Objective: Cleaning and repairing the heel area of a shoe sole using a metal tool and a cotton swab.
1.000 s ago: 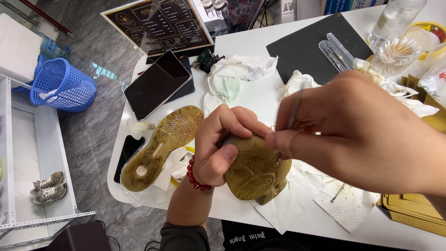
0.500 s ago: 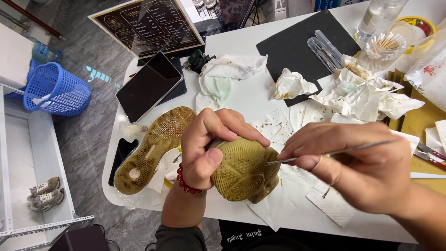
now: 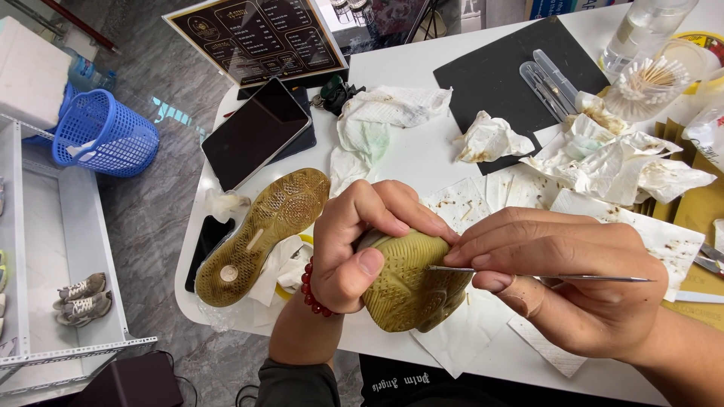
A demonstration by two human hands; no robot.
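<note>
Far off to the left of my hands, a blue basket [image 3: 104,136] sits on the floor with what looks like a bit of white scrap in it, and 1 pair of grey sneakers [image 3: 81,296] rests on a low shelf. Nearer, just left of my left hand [image 3: 360,245], a second shoe [image 3: 265,234] lies sole up on the white table [image 3: 422,147], beside a dark tablet [image 3: 256,132]. My left hand is closed around the shoe I am working on [image 3: 411,283], sole turned up toward me, held above the table edge right in front of me. It looks light, with a rubbery, grimy sole that gives a little, so I judge the wrap around the upper is the surest hold. My right hand [image 3: 562,283] pinches a thin metal pick [image 3: 543,275], its tip touching the sole. Beyond that hand lie stained tissues [image 3: 626,162], and further right a clear cup [image 3: 654,84] stands full of cotton swabs.
</note>
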